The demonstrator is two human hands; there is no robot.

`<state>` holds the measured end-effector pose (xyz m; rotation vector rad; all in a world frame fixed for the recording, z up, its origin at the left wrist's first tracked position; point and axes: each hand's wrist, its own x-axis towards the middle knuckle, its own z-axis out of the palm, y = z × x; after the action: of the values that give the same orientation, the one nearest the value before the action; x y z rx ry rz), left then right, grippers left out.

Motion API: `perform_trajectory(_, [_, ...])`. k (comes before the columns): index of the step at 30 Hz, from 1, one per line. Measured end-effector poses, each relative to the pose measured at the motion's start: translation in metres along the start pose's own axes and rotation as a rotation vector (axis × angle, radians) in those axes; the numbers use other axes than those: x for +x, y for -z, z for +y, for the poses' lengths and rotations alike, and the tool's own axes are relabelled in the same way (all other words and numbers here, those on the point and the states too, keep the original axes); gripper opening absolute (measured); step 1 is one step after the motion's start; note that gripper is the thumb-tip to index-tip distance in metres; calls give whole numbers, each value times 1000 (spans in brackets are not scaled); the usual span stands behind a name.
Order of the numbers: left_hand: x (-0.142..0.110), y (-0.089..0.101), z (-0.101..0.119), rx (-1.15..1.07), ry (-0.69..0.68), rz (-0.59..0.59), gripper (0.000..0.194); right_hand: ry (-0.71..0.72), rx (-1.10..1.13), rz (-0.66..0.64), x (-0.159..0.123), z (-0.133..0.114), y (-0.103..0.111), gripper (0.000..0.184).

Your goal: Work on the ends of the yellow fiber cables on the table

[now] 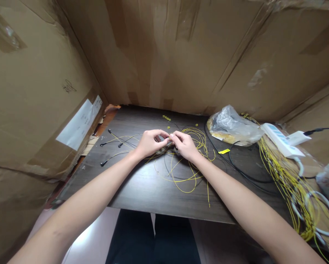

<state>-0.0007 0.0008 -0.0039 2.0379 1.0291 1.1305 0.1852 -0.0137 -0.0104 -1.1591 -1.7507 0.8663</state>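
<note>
Both my hands meet over the middle of the dark wooden table, fingertips almost touching. My left hand (152, 142) is closed in a pinch on thin wires, its thumb and forefinger pressed together. Beside it, my right hand (184, 145) also pinches the wires; the exact spot between the fingertips is too small to make out. Loose yellow wires (195, 187) loop out around and below the right hand. Toward the left, black leads end in small black plugs (104, 162), several of them lying on the table. Part of the bundle is hidden under my hands.
Small yellow pieces (166, 118) lie behind my hands. At right are a clear plastic bag (233, 124), a yellow tag (224, 151), black cables (248, 176), a white power strip (280, 139) and hanging yellow wires (280, 179). Cardboard walls (153, 55) surround the table (137, 194).
</note>
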Motion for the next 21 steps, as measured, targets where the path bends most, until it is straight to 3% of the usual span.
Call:
perform_trajectory(4, [1, 0, 1, -1, 23, -8, 17, -9, 32, -1, 0, 0, 0, 32])
perform_trajectory(11, [0, -1, -1, -17, -10, -4, 17, 36, -20, -8, 0, 1, 0, 45])
perform_trajectory(17, [1, 0, 0, -9, 16, -4, 18, 18, 31, 8, 1, 3, -1, 28])
perform_trajectory(21, [1, 0, -1, -27, 8, -16, 18, 16, 16, 14, 0, 2, 0, 31])
